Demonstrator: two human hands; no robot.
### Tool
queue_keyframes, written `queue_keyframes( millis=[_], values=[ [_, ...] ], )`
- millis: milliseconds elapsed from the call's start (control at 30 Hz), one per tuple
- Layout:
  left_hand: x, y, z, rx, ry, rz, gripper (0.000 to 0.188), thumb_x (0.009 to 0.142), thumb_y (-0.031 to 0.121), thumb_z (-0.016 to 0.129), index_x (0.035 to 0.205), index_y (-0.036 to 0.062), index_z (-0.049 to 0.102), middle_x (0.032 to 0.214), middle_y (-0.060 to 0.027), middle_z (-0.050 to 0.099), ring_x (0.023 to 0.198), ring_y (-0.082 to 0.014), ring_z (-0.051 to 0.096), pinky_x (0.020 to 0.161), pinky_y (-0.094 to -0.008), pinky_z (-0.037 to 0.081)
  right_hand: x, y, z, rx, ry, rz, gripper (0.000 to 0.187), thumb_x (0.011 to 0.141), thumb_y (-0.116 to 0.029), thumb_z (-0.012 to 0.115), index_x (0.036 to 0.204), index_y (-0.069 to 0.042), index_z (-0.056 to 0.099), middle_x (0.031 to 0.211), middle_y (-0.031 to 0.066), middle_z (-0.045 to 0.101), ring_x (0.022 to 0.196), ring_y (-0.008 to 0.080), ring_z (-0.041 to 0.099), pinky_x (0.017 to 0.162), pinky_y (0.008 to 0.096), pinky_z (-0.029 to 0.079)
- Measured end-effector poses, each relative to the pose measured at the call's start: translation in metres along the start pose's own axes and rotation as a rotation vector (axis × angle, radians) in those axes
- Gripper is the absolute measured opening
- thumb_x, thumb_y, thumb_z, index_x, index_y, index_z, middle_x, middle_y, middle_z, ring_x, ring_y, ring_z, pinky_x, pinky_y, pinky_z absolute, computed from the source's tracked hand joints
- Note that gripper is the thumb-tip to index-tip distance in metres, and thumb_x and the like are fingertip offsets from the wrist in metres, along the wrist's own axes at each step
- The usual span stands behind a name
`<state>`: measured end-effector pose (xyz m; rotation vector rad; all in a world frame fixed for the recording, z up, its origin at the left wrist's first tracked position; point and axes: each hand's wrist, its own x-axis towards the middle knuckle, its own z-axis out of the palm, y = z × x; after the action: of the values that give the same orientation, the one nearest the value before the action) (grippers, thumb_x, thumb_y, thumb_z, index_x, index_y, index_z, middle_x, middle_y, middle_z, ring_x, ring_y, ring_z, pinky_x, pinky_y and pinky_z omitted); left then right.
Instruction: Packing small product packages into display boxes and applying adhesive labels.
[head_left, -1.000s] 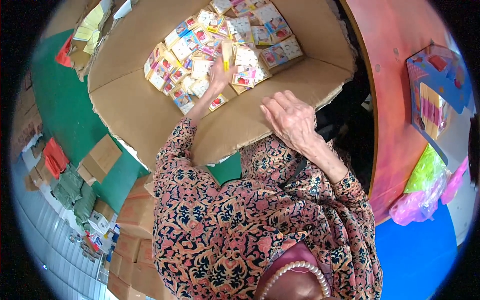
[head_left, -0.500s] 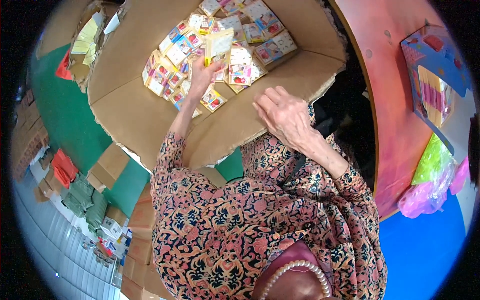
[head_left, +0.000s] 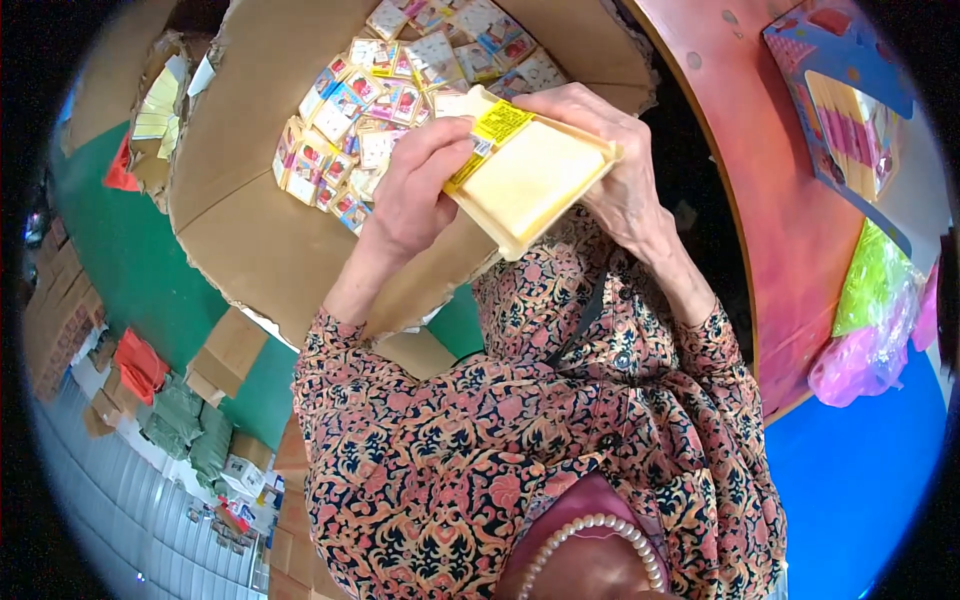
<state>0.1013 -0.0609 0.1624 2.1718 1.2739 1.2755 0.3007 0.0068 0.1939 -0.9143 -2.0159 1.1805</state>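
Note:
Both of my hands hold up a flat, cream-coloured square package with a raised rim and a yellow printed label across one side. My left hand grips its left side beside the label, fingers curled and thumb on the edge. The right hand wraps round its far right side, with part of the fingers hidden behind it. Beyond my hands, many similar small packages with strawberry pictures lie in a loose heap inside a large cardboard box. The held package is tilted above the box's near side.
A pink-red table stands to the right, bearing a blue display carton. Pink and green plastic bags lie near its edge. On the left, more cartons, a red bag and green sacks sit on the green floor.
My left hand has lifted the package out of the heap and brought it nearer. My right hand has left the box's edge and taken hold of the package too.

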Motion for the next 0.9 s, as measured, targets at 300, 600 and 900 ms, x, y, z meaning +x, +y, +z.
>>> queue_keyframes(
  millis=[300, 600, 900],
  values=[
    [0.012, 0.016, 0.005, 0.009, 0.068, 0.083, 0.033, 0.067, -0.001, 0.07, 0.098, 0.0018, 0.057, 0.112, -0.0159, 0.052, 0.101, -0.0315, 0.054, 0.082, -0.0374, 0.048, -0.005, -0.003, -0.008, 0.006, 0.117, -0.163, 0.034, 0.069, -0.004, 0.067, 0.102, 0.003, 0.062, 0.095, 0.0149, 0.063, 0.088, 0.0252, 0.062, 0.075, 0.0292, 0.05],
    [0.031, 0.024, -0.001, 0.115, -0.077, 0.245, 0.03, 0.065, 0.001, 0.068, 0.094, 0.0048, 0.063, 0.109, -0.0124, 0.052, 0.102, -0.0312, 0.054, 0.089, -0.0464, 0.044, -0.009, -0.012, -0.043, 0.782, -0.059, 0.509, 0.04, 0.088, -0.018, 0.058, 0.122, 0.002, 0.048, 0.108, 0.0117, 0.06, 0.097, 0.0161, 0.06, 0.084, 0.0277, 0.049],
    [0.04, 0.039, 0.015, 0.414, 0.115, 0.319, 0.029, 0.075, 0.006, 0.066, 0.103, 0.0057, 0.06, 0.111, -0.0115, 0.056, 0.117, -0.0319, 0.044, 0.102, -0.0491, 0.029, -0.014, -0.016, -0.056, 0.875, -0.033, 0.527, 0.022, 0.081, -0.002, 0.064, 0.102, 0.001, 0.057, 0.096, 0.0059, 0.063, 0.085, 0.01, 0.06, 0.078, 0.0229, 0.05]
  ],
)
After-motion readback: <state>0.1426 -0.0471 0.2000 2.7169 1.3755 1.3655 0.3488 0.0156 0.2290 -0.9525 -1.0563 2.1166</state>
